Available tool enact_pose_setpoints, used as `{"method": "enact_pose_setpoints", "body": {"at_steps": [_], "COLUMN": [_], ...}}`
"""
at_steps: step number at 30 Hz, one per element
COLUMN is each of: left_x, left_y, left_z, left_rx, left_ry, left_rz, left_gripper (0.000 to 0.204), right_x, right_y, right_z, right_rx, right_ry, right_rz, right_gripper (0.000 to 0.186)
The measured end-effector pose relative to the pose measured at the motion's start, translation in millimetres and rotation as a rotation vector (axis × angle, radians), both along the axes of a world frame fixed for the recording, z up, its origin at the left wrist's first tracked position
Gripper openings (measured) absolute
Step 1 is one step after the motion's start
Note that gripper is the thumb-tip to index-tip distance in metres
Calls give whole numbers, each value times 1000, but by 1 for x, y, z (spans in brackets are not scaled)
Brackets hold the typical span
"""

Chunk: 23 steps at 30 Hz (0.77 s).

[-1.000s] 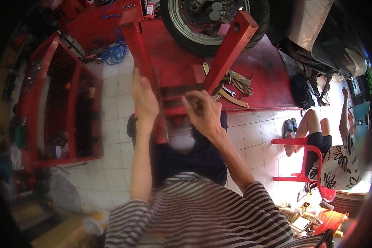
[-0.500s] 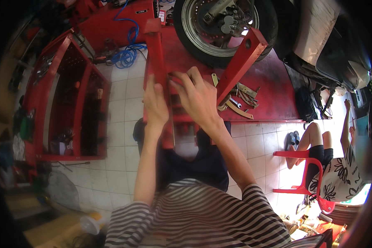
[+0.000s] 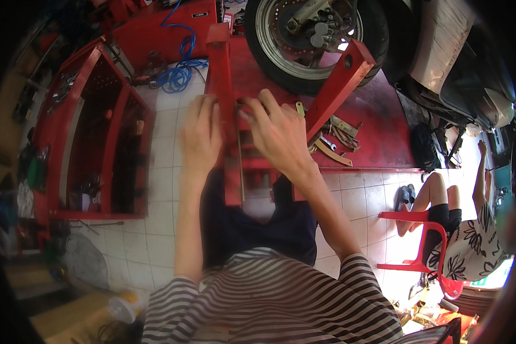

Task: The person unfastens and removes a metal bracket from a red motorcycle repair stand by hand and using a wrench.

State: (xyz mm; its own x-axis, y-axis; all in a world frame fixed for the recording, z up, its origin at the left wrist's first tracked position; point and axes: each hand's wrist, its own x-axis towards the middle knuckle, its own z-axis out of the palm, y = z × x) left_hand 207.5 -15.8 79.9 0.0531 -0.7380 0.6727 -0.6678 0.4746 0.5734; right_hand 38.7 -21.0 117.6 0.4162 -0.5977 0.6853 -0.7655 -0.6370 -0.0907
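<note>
A red upright metal post (image 3: 220,69), part of the stand in front of me, rises between my hands. My left hand (image 3: 201,135) is along the post's left side, its fingers side by side and lightly bent; nothing shows in it, though its fingertips are partly hidden. On the right side of the post my right hand (image 3: 278,135) has its fingers curled, thumb and forefinger closed near the post. A small dark spot shows at those fingertips, too small to name. A second slanted red arm (image 3: 341,89) stands to the right of my right hand.
Loose metal parts (image 3: 343,135) lie on the red platform (image 3: 381,137) under a motorcycle wheel (image 3: 258,43). A coiled blue hose (image 3: 178,79) lies at the far left, by a red cabinet (image 3: 100,212). To the right, a person (image 3: 470,246) sits on a red chair (image 3: 404,215).
My left hand has shifted left, from in front of the post to its left side, and its fingers are more bent. The right hand stays near the post, slightly turned.
</note>
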Motion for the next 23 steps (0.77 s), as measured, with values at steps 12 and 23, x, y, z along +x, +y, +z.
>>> {"method": "enact_pose_setpoints", "body": {"at_steps": [12, 23], "left_x": [-2, 2], "left_y": [-3, -5], "left_z": [-1, -9], "left_rx": [28, 191], "left_ry": [55, 289], "left_rz": [-79, -272], "left_gripper": [18, 22], "right_x": [-13, -28], "right_y": [-16, -32], "right_z": [19, 33], "right_rx": [31, 100], "right_ry": [148, 197], "right_rz": [142, 290], "right_gripper": [27, 23]}}
